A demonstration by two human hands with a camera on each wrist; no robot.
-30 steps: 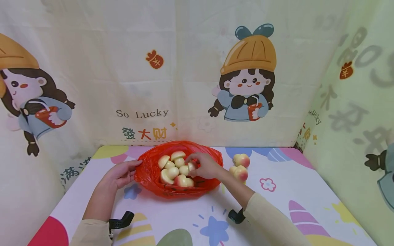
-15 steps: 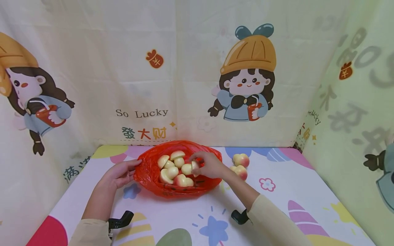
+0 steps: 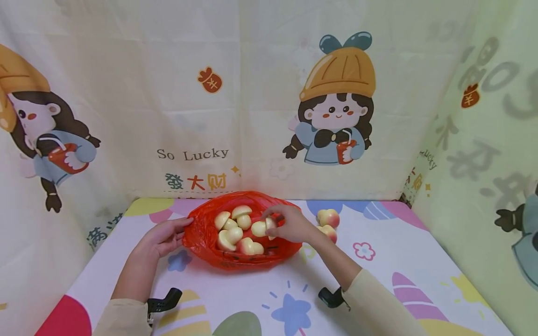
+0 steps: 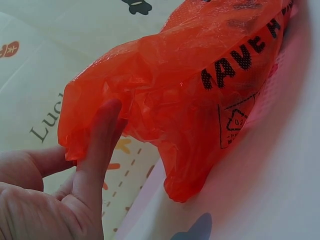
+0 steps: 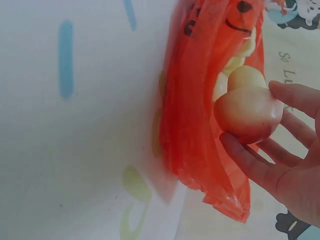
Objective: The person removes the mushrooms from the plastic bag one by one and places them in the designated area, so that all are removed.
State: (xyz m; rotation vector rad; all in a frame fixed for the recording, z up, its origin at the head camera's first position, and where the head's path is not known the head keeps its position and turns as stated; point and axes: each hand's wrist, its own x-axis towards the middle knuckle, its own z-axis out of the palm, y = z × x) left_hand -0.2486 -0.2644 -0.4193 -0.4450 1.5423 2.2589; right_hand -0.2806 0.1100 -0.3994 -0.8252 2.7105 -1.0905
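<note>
A red plastic bag (image 3: 201, 252) lies with its mouth spread wide. Inside it are several cream mushrooms with pink-tinged caps, likely toys, among them one mushroom (image 3: 247, 246) at the front. My left hand (image 3: 163, 237) pinches the bag's left rim between thumb and fingers; in the left wrist view the thin plastic (image 4: 135, 85) drapes over the fingertips. With thumb and fingertips, my right hand (image 3: 290, 225) holds one mushroom (image 3: 258, 229) by its cap over the bag's right part. The right wrist view shows that mushroom's pink cap (image 5: 250, 115) between the fingertips.
Two more mushrooms stand on the table to the right of the bag, a farther one (image 3: 329, 218) and a nearer one (image 3: 329, 232) partly behind my right wrist. A patterned cloth covers the table (image 3: 235, 294). Printed curtains (image 3: 260, 116) rise at the back and sides.
My right hand has drawn its mushroom a little to the right, away from the others in the bag. The left hand stays on the rim.
</note>
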